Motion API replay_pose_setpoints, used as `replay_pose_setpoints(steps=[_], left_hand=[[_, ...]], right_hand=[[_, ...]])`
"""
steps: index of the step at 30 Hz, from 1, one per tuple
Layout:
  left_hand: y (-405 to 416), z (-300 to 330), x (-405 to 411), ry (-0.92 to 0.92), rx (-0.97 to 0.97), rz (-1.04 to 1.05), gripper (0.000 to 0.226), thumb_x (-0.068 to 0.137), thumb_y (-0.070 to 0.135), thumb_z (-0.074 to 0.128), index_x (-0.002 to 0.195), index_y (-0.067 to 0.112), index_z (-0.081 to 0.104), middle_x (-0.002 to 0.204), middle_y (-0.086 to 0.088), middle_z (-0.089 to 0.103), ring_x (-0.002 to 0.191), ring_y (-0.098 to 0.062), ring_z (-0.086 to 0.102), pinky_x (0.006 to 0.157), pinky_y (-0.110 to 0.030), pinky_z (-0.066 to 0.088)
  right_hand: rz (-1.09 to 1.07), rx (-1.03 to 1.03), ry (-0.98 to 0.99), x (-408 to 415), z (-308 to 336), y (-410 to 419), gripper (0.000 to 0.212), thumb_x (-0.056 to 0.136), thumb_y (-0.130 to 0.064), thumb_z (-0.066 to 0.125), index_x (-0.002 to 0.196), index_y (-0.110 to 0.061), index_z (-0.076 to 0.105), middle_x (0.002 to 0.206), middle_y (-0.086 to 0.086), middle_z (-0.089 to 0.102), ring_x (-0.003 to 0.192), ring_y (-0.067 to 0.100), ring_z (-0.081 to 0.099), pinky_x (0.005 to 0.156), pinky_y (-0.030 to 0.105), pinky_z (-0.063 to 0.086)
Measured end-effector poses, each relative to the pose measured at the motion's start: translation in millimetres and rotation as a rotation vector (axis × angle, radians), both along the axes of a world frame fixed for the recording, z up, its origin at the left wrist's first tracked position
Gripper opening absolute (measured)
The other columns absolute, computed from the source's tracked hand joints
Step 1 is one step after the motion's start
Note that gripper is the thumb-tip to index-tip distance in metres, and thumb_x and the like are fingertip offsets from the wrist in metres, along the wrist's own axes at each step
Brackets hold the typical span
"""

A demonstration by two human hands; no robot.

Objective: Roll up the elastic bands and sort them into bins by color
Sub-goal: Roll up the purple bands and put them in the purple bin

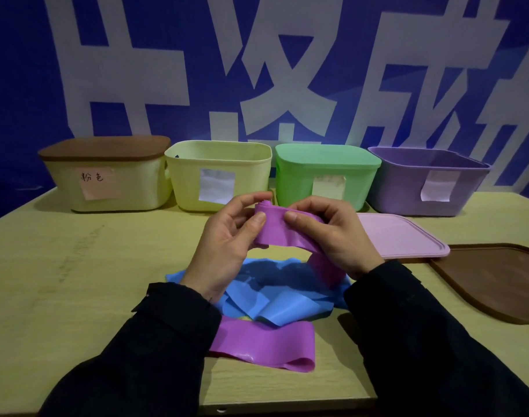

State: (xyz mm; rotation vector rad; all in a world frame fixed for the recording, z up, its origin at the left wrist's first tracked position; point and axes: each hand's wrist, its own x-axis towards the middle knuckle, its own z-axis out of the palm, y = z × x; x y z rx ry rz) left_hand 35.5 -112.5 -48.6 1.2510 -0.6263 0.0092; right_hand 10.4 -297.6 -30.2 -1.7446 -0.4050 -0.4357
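Both hands hold a purple elastic band (282, 228) lifted above the table's middle. My left hand (227, 239) pinches its small rolled end between thumb and fingers, and my right hand (332, 233) pinches the strip just beside it. The band's loose tail hangs down behind my right wrist and lies flat near the front edge (263, 346). A crumpled blue elastic band (275, 291) lies on the table under my hands. At the back stand an open purple bin (419, 188) on the right and an open yellow bin (218, 176).
A beige bin with a brown lid (106, 173) and a pink label stands far left; a green lidded bin (326, 176) sits between yellow and purple. A pink lid (404, 236) and a brown lid (497, 278) lie flat on the wooden table (76, 281) at right.
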Motion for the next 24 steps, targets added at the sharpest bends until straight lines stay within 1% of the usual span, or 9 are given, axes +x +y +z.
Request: replay_pose_setpoints(steps=[3,6,8,12,14,17,20,22,24], left_hand=[[-0.2,0.9,-1.4,-0.009,0.025,0.002,0.023,0.089,0.018,0.068,0.111,0.024,0.07,0.092,0.001,0.07,0.081,-0.011,0.062,0.069,-0.025,0.051],[-0.1,1.5,-0.6,-0.052,0.054,0.082,0.03,0.087,0.008,0.076,0.112,0.021,0.067,0.092,0.0,0.072,0.078,-0.01,0.063,0.064,-0.024,0.051],[-1.0,1.7,-0.3,-0.039,0.034,0.117,0.03,0.088,0.006,0.073,0.115,0.02,0.066,0.092,-0.001,0.075,0.081,-0.011,0.067,0.065,-0.025,0.054],[-0.9,0.4,1.3,-0.061,0.063,0.171,0.023,0.09,0.007,0.072,0.107,0.023,0.07,0.094,0.005,0.076,0.086,-0.013,0.071,0.069,-0.026,0.058],[-0.5,-0.7,1.9,-0.068,0.077,0.17,0.025,0.093,0.008,0.069,0.113,0.024,0.069,0.098,0.002,0.076,0.088,-0.017,0.071,0.07,-0.028,0.059],[-1.4,-1.5,0.4,-0.075,0.113,0.115,0.029,0.099,0.012,0.063,0.126,0.023,0.061,0.103,-0.001,0.073,0.088,-0.016,0.07,0.07,-0.03,0.059],[-1.6,0.2,-1.8,-0.078,0.118,0.093,0.025,0.093,0.02,0.065,0.118,0.018,0.065,0.096,0.002,0.07,0.077,-0.01,0.063,0.065,-0.028,0.053],[-1.6,1.3,-2.5,-0.078,0.135,0.107,0.025,0.09,0.018,0.075,0.113,0.017,0.065,0.094,-0.003,0.07,0.069,-0.01,0.061,0.061,-0.026,0.05],[-1.4,1.4,-2.4,-0.068,0.141,0.118,0.029,0.087,0.014,0.076,0.114,0.017,0.065,0.097,-0.012,0.071,0.069,-0.014,0.062,0.058,-0.027,0.051]], right_hand=[[-0.023,-0.087,-0.054,1.9,-4.9,4.5,0.01,0.094,-0.013,0.069,0.087,-0.019,0.073,0.078,-0.009,0.07,0.074,0.002,0.059,0.07,0.02,0.049],[-0.019,-0.084,-0.042,2.0,-5.4,7.8,0.01,0.095,-0.013,0.068,0.087,-0.018,0.073,0.078,-0.007,0.07,0.073,0.003,0.06,0.069,0.022,0.05],[-0.033,-0.058,-0.033,1.8,-4.4,7.1,0.009,0.094,-0.015,0.069,0.086,-0.015,0.074,0.075,-0.007,0.07,0.071,0.003,0.06,0.067,0.02,0.049],[-0.078,-0.076,-0.061,3.1,-5.2,5.8,0.007,0.091,-0.018,0.073,0.087,-0.013,0.076,0.074,-0.003,0.072,0.07,0.004,0.06,0.065,0.02,0.048],[-0.088,-0.1,-0.074,3.8,-5.9,6.0,0.009,0.091,-0.02,0.073,0.088,-0.012,0.077,0.075,0.001,0.072,0.07,0.004,0.059,0.065,0.021,0.048],[-0.094,-0.11,-0.078,3.8,-6.5,6.1,0.01,0.089,-0.023,0.075,0.08,-0.022,0.074,0.066,-0.01,0.066,0.063,0.0,0.053,0.059,0.018,0.043],[-0.107,-0.138,-0.109,4.4,-8.3,7.3,0.013,0.089,-0.025,0.075,0.077,-0.026,0.071,0.064,-0.015,0.064,0.061,-0.001,0.052,0.059,0.017,0.041],[-0.084,-0.154,-0.128,3.6,-8.8,8.5,0.012,0.091,-0.022,0.074,0.08,-0.026,0.071,0.067,-0.016,0.065,0.064,-0.002,0.054,0.061,0.017,0.043],[-0.057,-0.156,-0.139,2.7,-8.1,8.5,0.013,0.092,-0.018,0.073,0.081,-0.026,0.071,0.069,-0.016,0.066,0.066,-0.003,0.055,0.063,0.017,0.044]])
